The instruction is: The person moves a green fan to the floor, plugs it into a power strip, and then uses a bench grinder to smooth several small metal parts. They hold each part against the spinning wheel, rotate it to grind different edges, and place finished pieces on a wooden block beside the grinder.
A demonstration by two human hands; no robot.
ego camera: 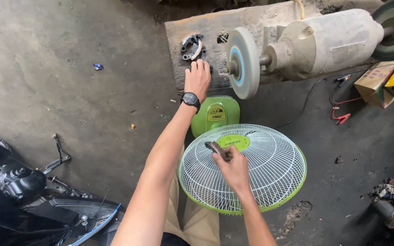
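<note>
Right hand [233, 169] grasps pliers [216, 148] over the fan guard [270, 177]; left hand [198, 79], released, reaches onto the slab [215, 27], next needing a small part there.

White wire fan guard [261, 175] with green rim lies dome-up on floor; small dark tool [216, 148] rests over its hub.

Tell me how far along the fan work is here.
Done: the fan guard is off and lies on the floor by the green housing. In hand: the right hand holds a dark tool; the left hand reaches onto the grinder's base. Anything left cannot be seen.
</note>
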